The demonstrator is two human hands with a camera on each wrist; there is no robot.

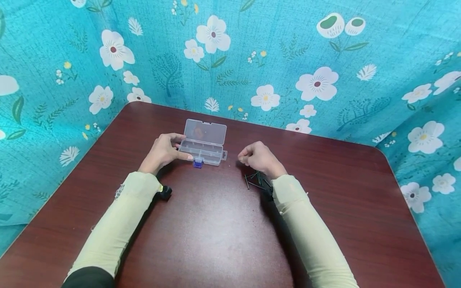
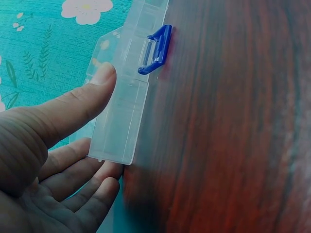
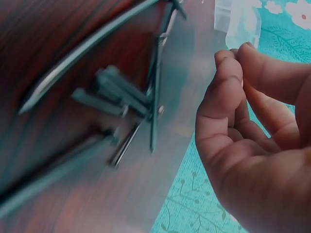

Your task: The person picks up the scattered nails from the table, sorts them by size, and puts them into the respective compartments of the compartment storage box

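Note:
A clear plastic compartment box (image 1: 210,155) lies on the table with its lid (image 1: 205,132) raised at the back. Its blue latch (image 1: 197,163) hangs at the front. My left hand (image 1: 163,150) holds the box's left end, the thumb on the front rim and the fingers around the far side. To the right of the box, my right hand (image 1: 260,158) hovers with fingers curled and the thumb tip against the forefinger; no object shows between them. Several dark nails (image 3: 121,92) lie loosely piled on the table under the right wrist.
The dark red-brown wooden table (image 1: 212,224) reaches back to a turquoise flowered curtain (image 1: 266,60). A hanging tab (image 1: 224,155) sticks out from the box's right end. A tiny pale speck (image 1: 229,165) lies just right of the box.

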